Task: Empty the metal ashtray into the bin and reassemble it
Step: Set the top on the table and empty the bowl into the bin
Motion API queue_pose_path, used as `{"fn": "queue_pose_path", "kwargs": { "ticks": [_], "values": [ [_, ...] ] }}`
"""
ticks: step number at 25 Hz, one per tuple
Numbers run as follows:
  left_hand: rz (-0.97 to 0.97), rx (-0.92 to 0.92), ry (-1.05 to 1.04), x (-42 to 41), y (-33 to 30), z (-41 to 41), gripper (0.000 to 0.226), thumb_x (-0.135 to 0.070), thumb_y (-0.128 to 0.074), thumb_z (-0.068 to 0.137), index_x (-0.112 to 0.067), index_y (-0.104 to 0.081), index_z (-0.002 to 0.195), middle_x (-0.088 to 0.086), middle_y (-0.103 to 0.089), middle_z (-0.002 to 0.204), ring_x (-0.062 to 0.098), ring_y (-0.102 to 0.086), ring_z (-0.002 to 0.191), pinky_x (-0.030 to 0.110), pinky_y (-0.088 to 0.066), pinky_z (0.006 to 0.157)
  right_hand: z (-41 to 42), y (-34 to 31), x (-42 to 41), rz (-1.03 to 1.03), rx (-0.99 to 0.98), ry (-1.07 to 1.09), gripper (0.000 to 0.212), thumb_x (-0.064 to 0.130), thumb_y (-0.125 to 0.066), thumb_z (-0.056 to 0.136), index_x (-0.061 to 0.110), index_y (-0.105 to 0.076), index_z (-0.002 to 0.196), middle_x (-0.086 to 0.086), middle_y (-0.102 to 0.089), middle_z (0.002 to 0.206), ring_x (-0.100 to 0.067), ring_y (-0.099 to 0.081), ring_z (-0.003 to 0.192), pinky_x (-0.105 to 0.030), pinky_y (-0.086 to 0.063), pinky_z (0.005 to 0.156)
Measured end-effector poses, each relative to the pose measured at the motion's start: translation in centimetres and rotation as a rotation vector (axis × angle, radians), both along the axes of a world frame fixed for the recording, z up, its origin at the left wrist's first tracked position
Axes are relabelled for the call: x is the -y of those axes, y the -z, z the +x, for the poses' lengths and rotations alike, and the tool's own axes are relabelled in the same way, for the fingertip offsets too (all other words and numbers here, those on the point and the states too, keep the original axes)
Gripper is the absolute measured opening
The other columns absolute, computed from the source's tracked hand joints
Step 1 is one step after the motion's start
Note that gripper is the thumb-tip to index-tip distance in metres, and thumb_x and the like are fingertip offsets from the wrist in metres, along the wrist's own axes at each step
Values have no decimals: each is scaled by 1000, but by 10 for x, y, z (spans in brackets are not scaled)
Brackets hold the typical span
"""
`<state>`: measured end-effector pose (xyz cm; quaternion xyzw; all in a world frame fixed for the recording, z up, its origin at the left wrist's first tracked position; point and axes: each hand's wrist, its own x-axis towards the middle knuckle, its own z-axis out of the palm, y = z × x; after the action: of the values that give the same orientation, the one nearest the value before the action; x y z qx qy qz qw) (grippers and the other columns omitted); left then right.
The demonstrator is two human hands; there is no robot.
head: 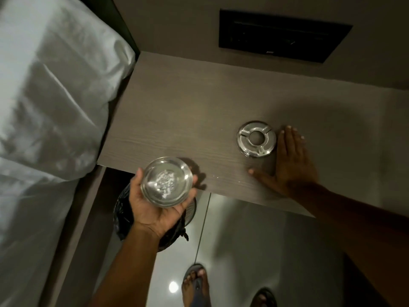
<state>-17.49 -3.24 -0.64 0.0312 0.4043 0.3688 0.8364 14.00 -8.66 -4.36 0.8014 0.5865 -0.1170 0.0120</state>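
Observation:
My left hand (155,209) cups the shiny metal ashtray bowl (166,181), held level past the table's front edge, with white ash flecks in its bottom. Directly under it on the floor stands the bin (124,209), lined with a black bag and mostly hidden by hand and bowl. The ashtray's ring-shaped metal lid (256,138), with a centre hole and notches, lies on the wooden table (177,120). My right hand (292,165) rests flat and spread on the table just right of the lid, holding nothing.
A bed with white sheets (44,107) fills the left side. A dark panel (283,36) is set in the wall behind the table. A few white specks (215,176) lie near the table's front edge. My sandalled feet (195,284) stand on glossy floor tiles.

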Motion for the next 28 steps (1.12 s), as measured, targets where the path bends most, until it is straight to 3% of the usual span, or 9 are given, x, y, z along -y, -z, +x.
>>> {"fn": "queue_pose_path", "kwargs": {
  "ticks": [3,5,7,9,12,17,22,25,28],
  "values": [
    [154,-281,-173,8,8,-27,51,-60,-57,81,-18,-74,105,6,-75,107,26,-71,98,38,-62,76,0,1,1,-5,4,2,132,95,-29,69,-6,-14,152,-27,-10,163,-36,-5,153,-48,-4,124],
    [168,-397,-300,7,15,-31,41,-53,-73,66,-20,-77,90,4,-77,106,23,-72,100,36,-60,82,0,1,1,13,-4,7,131,95,-28,69,-6,-14,152,-26,-10,163,-35,-4,153,-47,-3,124],
    [56,-386,-371,9,22,-32,61,-51,-73,61,-14,-74,110,12,-67,133,32,-65,120,45,-53,97,1,3,2,25,-2,15,131,95,-27,68,-5,-13,153,-25,-8,164,-34,-2,154,-45,0,124],
    [-53,-318,-384,12,30,-29,70,-54,-66,73,-12,-65,129,15,-65,136,36,-64,121,48,-54,94,3,4,2,37,-11,11,131,94,-28,68,-5,-13,152,-25,-9,164,-34,-3,153,-46,-1,124],
    [-141,-265,-356,14,36,-13,64,-58,-68,77,-12,-69,122,16,-70,125,34,-69,110,46,-58,87,2,6,2,73,5,4,130,93,-30,69,-6,-16,152,-27,-13,163,-36,-7,153,-49,-7,124],
    [-130,-247,-365,24,37,1,40,-46,-67,83,-12,-80,100,15,-75,110,32,-69,106,48,-50,100,2,8,2,73,22,3,128,93,-30,70,-5,-16,151,-27,-14,163,-36,-9,153,-49,-9,124],
    [-159,-287,-377,24,34,-23,39,-24,-68,86,-5,-64,120,23,-65,129,40,-65,118,53,-54,95,3,10,2,74,32,-3,126,92,-33,71,-5,-17,151,-26,-14,163,-35,-8,153,-48,-8,124],
    [-169,-518,-286,22,32,-54,36,-14,-60,92,-3,-58,127,25,-62,130,42,-62,118,56,-54,96,4,11,2,80,26,6,124,91,-35,72,-3,-16,152,-24,-14,163,-34,-8,153,-47,-6,124],
    [-156,-852,-198,25,34,-73,33,-7,-52,97,-6,-59,129,20,-62,124,41,-62,109,56,-57,87,4,12,2,101,22,7,122,88,-38,73,-3,-17,151,-25,-15,163,-35,-9,152,-46,-5,124]
  ]
}}
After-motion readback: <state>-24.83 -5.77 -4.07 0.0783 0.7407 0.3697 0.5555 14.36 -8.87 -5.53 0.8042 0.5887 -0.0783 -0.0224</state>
